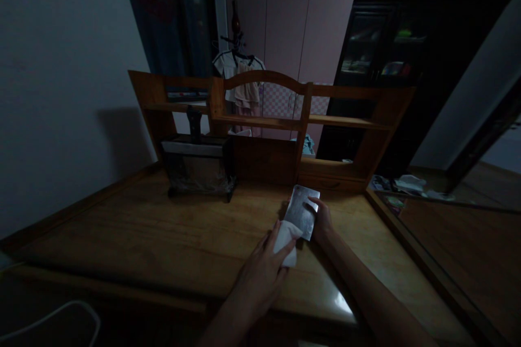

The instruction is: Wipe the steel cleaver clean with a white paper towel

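A flat, shiny rectangular metal blade with sharp corners and a small hole near its far left corner, apparently a cleaver point(302, 209), is held tilted above the desk top. Its handle cannot be seen. My right hand point(323, 219) grips its right edge, with a finger lying on the face. In my left hand point(266, 260) is a folded white cloth or tissue point(286, 244), pressed against the near left part of the blade. The fingers under the blade and cloth are partly hidden.
Back left on the wooden desk point(163, 238) stands a dark rack point(195, 165), partly plastic-wrapped, with a black riveted handle point(194, 122) rising from it. A wooden shelf unit point(264, 119) lines the far edge. A white cable point(77, 303) loops at lower left. The room is dim.
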`<state>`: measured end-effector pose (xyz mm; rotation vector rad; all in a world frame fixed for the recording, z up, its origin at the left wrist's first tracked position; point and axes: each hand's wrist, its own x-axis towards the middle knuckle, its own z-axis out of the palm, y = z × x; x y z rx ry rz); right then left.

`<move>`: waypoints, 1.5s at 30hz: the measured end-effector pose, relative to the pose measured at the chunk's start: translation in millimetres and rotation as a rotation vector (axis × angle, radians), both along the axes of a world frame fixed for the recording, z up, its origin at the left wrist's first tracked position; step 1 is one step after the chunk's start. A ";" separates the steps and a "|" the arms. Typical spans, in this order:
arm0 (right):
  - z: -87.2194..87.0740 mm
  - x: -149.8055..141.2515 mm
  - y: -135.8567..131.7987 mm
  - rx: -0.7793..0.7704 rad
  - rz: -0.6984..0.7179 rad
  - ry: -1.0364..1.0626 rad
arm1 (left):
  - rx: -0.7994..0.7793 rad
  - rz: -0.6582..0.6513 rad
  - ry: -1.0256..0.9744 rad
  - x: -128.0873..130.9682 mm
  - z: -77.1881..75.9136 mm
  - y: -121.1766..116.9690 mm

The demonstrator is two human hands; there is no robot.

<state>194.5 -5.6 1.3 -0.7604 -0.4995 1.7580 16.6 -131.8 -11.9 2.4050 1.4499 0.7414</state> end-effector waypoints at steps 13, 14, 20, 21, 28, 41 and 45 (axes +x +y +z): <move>1.7 0.4 -0.1 -0.043 -0.013 -0.023 | 0.036 0.028 0.028 2.4 -3.0 0.1; 2.1 0.3 -0.3 -0.054 -0.016 -0.031 | 0.041 0.030 0.027 2.5 -3.5 0.0; 3.5 -0.7 -1.1 -0.018 0.026 0.002 | 0.043 0.015 0.009 0.1 -2.4 -0.2; 3.6 -0.7 -1.2 -0.021 0.023 -0.002 | 0.035 0.011 0.013 -0.9 -1.5 0.0; 4.9 0.7 -1.2 -0.040 -0.005 -0.061 | 0.061 0.058 0.043 -8.0 14.6 -5.1; -1.6 2.6 1.5 -0.020 -0.012 -0.053 | 0.188 0.007 0.135 15.6 -16.2 -4.2; -2.5 2.1 3.2 -0.057 -0.027 -0.089 | 0.232 0.026 0.176 16.6 -20.2 -1.6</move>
